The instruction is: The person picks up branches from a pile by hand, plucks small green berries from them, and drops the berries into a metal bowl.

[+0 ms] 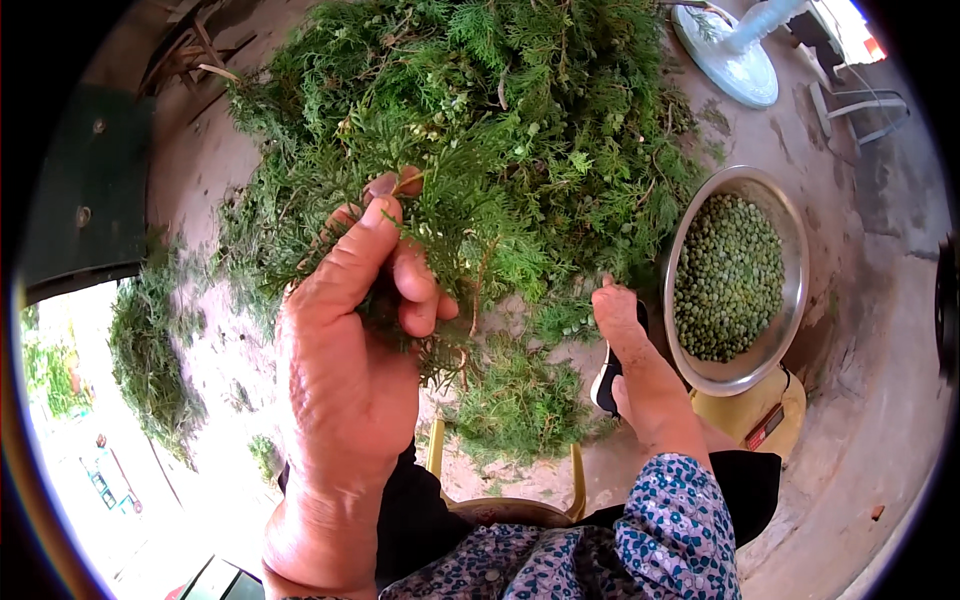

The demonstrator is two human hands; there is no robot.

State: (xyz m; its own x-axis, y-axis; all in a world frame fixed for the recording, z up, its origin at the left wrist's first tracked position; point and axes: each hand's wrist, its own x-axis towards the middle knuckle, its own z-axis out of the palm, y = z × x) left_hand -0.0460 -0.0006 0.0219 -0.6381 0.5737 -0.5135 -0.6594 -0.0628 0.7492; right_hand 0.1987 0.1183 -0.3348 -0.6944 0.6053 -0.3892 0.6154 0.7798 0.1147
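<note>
left hand (350,340) clenched on a green sprig (440,230), held over the branch pile (520,110) — picking step, seemingly. right hand (640,370) lowered beside the steel bowl (700,375) of green seeds (728,275); its grip unclear. next pluck needs fingertip care.

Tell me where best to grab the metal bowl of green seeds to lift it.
Probably grip the metal bowl by its thin flared rim on the near side, coming from above. The wall is smooth and rounded, and green seeds fill it, so keep it level.
</note>
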